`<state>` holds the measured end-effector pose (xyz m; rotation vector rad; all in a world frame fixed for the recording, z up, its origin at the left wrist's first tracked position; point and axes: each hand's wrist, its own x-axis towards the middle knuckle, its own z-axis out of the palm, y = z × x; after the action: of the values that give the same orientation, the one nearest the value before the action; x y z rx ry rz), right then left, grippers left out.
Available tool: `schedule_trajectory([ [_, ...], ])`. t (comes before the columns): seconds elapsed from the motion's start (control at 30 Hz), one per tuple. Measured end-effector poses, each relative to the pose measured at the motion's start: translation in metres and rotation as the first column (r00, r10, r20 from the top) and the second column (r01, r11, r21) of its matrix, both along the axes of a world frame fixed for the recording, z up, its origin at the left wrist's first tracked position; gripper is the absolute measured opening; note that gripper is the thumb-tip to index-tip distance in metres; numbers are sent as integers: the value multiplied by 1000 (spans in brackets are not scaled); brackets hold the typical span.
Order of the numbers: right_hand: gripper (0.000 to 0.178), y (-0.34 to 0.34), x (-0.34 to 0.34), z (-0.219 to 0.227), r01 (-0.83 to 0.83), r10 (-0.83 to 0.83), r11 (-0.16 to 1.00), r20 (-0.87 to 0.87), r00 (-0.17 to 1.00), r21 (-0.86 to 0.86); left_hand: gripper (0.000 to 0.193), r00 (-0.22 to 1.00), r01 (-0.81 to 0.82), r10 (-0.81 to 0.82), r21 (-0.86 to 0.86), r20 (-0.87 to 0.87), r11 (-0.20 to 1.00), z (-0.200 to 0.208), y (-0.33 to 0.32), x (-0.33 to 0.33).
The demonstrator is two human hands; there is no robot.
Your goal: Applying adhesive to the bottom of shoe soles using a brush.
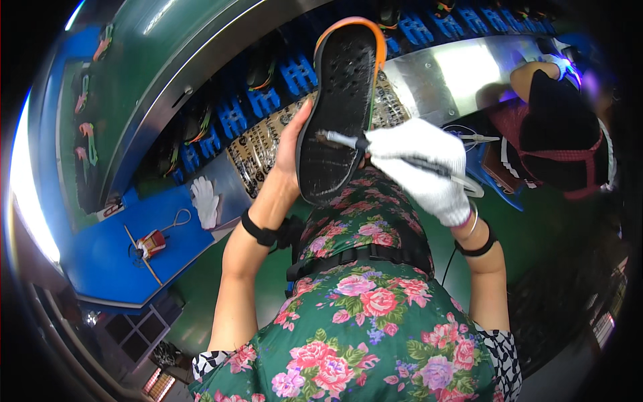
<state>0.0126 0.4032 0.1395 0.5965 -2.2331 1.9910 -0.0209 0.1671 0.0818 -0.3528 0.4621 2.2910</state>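
My bare left hand grips a black shoe sole by its left edge, the thumb lying along the side. The sole has an orange rim at its far end and is raised above the metal bench edge, its inner face turned up. In my right hand, wearing a white knit glove, is a brush with a thin tube trailing behind it. The brush's bristles touch the sole's near half, where pale streaks show. My left fingers under the sole are mostly hidden.
Ahead runs a line of blue racks carrying shoes, beside a metal ledge with patterned tape. On the left, a blue table bears a small red-and-white object; a white glove lies beside it. A co-worker is at the right.
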Motion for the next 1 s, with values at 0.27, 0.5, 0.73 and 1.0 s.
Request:
schedule_trajectory([
  [0.27,24,3,-46,2,354,-67,872,-635,770,337,73,995,48,-55,82,77,995,-8,11,24],
  [0.5,19,-16,26,1,-314,311,942,-43,949,-114,80,997,-61,49,241,56,969,-11,-15,17],
  [0.73,14,14,27,-11,249,310,499,438,844,-830,76,975,-178,220,466,-37,867,13,-33,34],
  [1.0,21,2,42,-66,472,418,332,576,703,-817,61,956,-52,243,725,-162,687,29,-41,53],
])
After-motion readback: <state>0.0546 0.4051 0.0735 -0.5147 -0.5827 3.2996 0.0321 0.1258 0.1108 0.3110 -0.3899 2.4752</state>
